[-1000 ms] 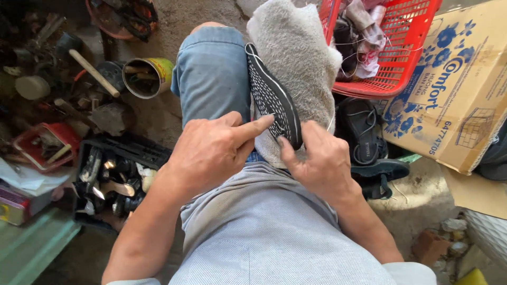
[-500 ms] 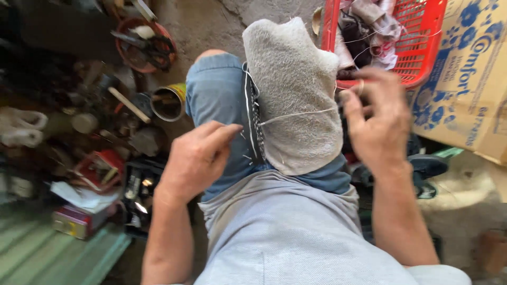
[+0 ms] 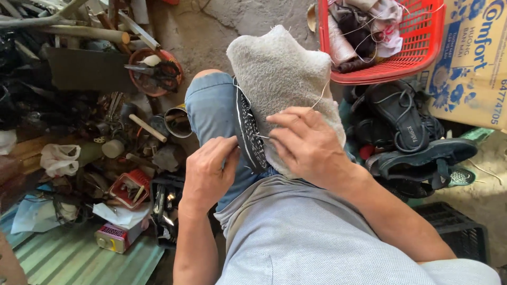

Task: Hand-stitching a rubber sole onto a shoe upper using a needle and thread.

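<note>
At frame centre, the left hand (image 3: pixel 208 171) pinches the black shoe sole (image 3: pixel 250 134) edge, fingers narrow. The right hand (image 3: pixel 306 145), fingers closed on the white thread (image 3: pixel 320 95), rests on the grey towel (image 3: pixel 282 74).

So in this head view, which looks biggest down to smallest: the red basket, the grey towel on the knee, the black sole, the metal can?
1. Grey towel and red basket: look alike; the basket is cut off and farther away, so unsure.
2. Black sole.
3. Metal can.

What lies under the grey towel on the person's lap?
Under the grey towel a black shoe sole shows at its left edge, on a denim-clad knee. The right hand rests on the towel. The rest of the shoe is hidden.
</note>
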